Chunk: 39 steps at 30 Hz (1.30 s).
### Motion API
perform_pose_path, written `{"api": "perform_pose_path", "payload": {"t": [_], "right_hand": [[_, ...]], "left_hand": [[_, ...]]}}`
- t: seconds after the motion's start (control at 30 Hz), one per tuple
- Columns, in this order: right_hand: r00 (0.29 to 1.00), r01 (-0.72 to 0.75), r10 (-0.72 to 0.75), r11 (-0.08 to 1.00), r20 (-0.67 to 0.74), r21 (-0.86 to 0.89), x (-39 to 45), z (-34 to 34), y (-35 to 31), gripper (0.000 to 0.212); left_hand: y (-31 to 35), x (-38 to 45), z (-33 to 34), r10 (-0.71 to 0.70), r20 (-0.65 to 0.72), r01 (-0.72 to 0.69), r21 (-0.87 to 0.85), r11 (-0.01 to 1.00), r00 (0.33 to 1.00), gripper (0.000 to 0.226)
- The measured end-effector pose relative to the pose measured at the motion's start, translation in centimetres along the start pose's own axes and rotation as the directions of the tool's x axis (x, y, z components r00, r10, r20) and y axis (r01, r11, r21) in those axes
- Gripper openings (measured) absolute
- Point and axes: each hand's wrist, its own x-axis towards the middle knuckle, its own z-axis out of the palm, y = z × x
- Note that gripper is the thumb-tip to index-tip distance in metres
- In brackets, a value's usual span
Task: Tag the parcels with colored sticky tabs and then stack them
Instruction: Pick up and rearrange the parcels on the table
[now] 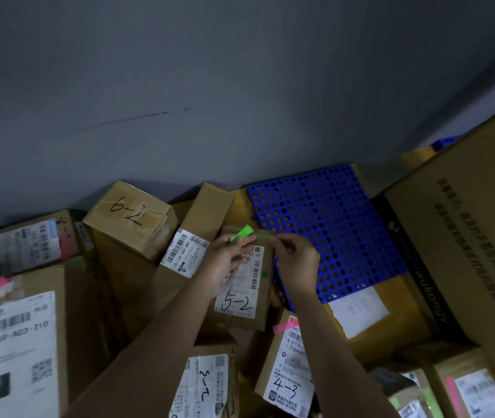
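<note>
Left hand (225, 260) pinches green tab (241, 233) above parcel (241, 285).

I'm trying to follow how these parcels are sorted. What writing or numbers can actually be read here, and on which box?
"6-2": handwritten on the taped box by the wall.
"5-2": handwritten on the label of the parcel under the hands.
"4-3": handwritten on the pink-tabbed parcel.
"A03-210" and "15H": the big left box label.
"wukongy": the large right carton.
Fine print and barcodes elsewhere: too blurred.

Lying about the floor are roughly ten cardboard parcels (241, 279), one blue perforated mat (324, 227), and two hands (225, 260) working one green tab (241, 233).
</note>
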Motion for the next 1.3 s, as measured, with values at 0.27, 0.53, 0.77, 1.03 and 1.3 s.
{"api": "perform_pose_path", "payload": {"t": [0.27,0.53,0.77,1.03,1.3], "right_hand": [[0.914,0.403,-0.392,0.907,0.104,-0.124,0.9,-1.4,0.6,0.014],[0.868,0.479,-0.422,0.852,0.262,-0.211,1.6,-1.4,1.3,0.008],[0.924,0.343,-0.315,0.934,0.216,-0.105,1.7,-1.1,0.8,0.006],[0.965,-0.204,0.197,0.979,0.174,0.024,1.9,1.5,-0.4,0.031],[0.913,-0.383,0.344,0.907,0.219,0.172,2.4,1.8,0.6,0.029]], "left_hand": [[0.0,-0.2,-0.1,0.013,0.003,-0.013,-0.01,1.0,1.0,0.017],[0.2,-0.1,0.7,0.07,-0.019,-0.067,0.146,0.987,0.997,0.016],[0.4,0.4,1.0,0.078,-0.023,-0.07,0.252,0.965,0.997,0.017],[0.1,0.6,1.0,0.06,-0.069,-0.044,0.215,0.976,0.996,0.018],[-0.7,0.8,1.3,0.014,-0.076,-0.017,-0.036,0.999,0.997,0.022]]}}
